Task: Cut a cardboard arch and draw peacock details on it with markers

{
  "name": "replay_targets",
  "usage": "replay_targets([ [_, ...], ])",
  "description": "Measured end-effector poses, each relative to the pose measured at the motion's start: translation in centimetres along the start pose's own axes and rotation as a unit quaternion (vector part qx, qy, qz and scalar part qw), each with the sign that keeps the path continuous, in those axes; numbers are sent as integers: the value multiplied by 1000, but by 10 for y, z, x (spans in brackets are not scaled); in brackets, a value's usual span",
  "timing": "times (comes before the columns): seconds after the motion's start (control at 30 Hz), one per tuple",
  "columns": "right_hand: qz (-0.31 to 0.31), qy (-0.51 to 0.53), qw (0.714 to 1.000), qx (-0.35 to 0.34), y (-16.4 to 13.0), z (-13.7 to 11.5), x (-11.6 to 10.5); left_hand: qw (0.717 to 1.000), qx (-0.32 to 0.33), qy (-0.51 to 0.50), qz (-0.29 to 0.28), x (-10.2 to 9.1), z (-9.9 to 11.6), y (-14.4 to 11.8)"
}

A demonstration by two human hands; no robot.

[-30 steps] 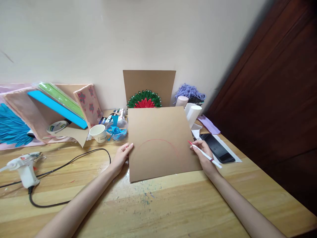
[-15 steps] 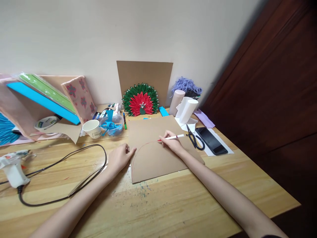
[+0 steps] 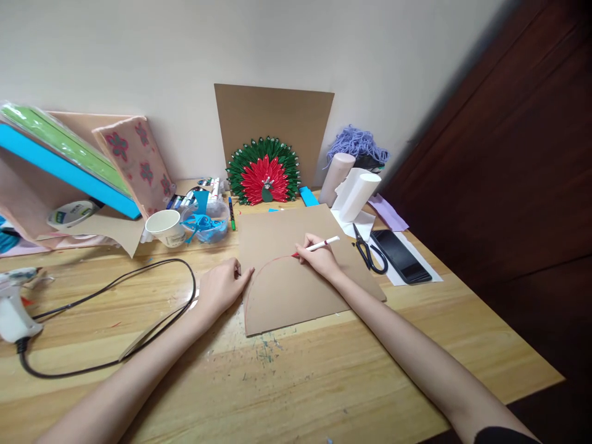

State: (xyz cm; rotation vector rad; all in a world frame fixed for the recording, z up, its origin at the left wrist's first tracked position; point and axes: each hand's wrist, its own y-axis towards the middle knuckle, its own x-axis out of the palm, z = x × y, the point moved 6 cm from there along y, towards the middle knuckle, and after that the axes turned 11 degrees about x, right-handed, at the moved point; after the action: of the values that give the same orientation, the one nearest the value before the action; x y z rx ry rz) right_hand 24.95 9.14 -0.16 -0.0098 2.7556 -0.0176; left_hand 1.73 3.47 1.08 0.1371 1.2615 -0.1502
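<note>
A flat brown cardboard sheet [image 3: 296, 296] lies on the table in front of me. On it a thin red curved line [image 3: 261, 269] rises from the near left corner towards the middle. My right hand [image 3: 319, 254] is closed round a white marker [image 3: 326, 243], its red tip touching the sheet at the end of the line. At the sheet's left edge, my left hand [image 3: 222, 285] rests with fingers curled and the thumb stretched onto the edge, holding the cardboard down.
A red and green peacock craft [image 3: 264, 176] leans on upright cardboard [image 3: 272, 108]. Scissors [image 3: 370, 250], a phone [image 3: 401, 256] and white rolls [image 3: 361, 197] sit right. Left are a paper cup [image 3: 165, 228], a tub of blue scraps [image 3: 206, 223] and a glue gun [image 3: 18, 308] with its cord.
My view has shifted slightly closer to the table. The marker tip stays near the end of the red line, and the left hand keeps its place at the sheet's edge.
</note>
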Motion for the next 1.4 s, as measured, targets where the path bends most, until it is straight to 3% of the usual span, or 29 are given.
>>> replay_targets([
  [0.43, 70, -35, 996, 49, 0, 5, -20, 1000, -14, 9, -14, 0, -1, -1],
  [1.03, 38, -47, 992, 108, 13, 18, -47, 1000, -6, 21, -15, -1, 0, 0],
  [1.27, 22, 38, 997, 57, 10, 7, -27, 1000, 9, 22, -5, 0, -1, 0],
  [1.4, -55, 84, 995, 2, -5, -7, 3, 1000, 16, 17, 5, 1, -1, -1],
])
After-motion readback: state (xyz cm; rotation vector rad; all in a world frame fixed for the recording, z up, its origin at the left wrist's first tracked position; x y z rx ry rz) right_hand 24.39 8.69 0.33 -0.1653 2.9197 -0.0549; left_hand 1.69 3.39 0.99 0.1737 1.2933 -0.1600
